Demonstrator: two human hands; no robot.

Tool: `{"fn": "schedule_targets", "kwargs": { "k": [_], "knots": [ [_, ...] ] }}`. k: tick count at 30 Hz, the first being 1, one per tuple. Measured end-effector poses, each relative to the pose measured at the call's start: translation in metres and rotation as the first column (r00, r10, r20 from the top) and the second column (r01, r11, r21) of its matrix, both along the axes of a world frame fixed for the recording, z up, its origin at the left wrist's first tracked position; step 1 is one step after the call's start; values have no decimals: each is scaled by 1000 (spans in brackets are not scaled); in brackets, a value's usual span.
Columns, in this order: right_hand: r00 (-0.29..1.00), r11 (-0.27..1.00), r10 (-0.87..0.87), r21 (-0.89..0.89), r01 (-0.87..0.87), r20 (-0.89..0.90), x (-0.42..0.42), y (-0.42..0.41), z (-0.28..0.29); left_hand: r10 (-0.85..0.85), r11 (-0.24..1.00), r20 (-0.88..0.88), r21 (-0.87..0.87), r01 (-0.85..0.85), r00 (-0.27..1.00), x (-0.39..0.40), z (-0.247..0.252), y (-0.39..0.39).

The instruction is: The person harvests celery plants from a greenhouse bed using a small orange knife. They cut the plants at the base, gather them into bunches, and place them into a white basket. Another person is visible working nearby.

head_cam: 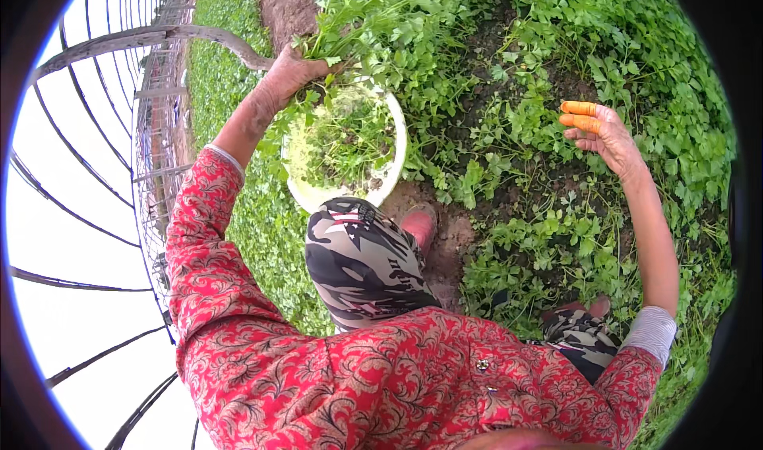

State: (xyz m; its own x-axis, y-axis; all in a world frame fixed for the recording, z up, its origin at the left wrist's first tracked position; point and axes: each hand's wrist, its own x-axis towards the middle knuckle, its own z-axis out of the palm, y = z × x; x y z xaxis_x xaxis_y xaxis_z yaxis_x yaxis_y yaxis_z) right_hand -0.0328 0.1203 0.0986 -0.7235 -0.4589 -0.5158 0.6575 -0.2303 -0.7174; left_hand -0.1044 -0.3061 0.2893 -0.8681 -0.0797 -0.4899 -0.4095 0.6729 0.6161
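Observation:
My left hand (296,71) is closed around the stems of a leafy bunch of celery-like greens (381,21), above the far left side of a round white tub (398,165). Loose stalks and yellowish leaf scraps (351,143) lie inside the tub. Out to the right, my right hand (605,134) hovers over low growing greens (530,113), with nothing visible in it. Orange finger covers wrap two of its fingers, which are extended a little apart, while the others curl. Its thumb is hidden.
My knee in camouflage trousers (363,253) is close to the tub. A pink boot (420,228) stands on bare soil (447,265). Dense greens (667,92) grow at right. On the left, a curved wooden pole (161,35) arches by the greenhouse frame (158,170).

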Motion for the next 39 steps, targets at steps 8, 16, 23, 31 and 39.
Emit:
{"fn": "schedule_targets", "kwargs": {
  "k": [8, 16, 23, 31, 39],
  "knots": [
    [963, 938, 270, 226, -265, 7, 22, -88, 1, -193, 839, -9, -521, 160, 981, 110, -87, -170],
    [870, 731, 488, 576, -364, -69, 39, -108, 41, -123, 914, 70, -381, 141, 990, 60, -71, -173],
    [642, 579, 747, 643, -502, -171, 85, -134, 70, -280, 809, -154, -570, 147, 948, 22, -125, -314],
    [816, 701, 566, 588, -403, -117, 135, -137, 131, -107, 991, 238, 104, 84, 965, 16, -155, -344],
    [869, 738, 465, 615, -278, -166, 141, -141, 124, 189, 963, 420, 99, -251, 888, 61, -133, -350]
  ]
}}
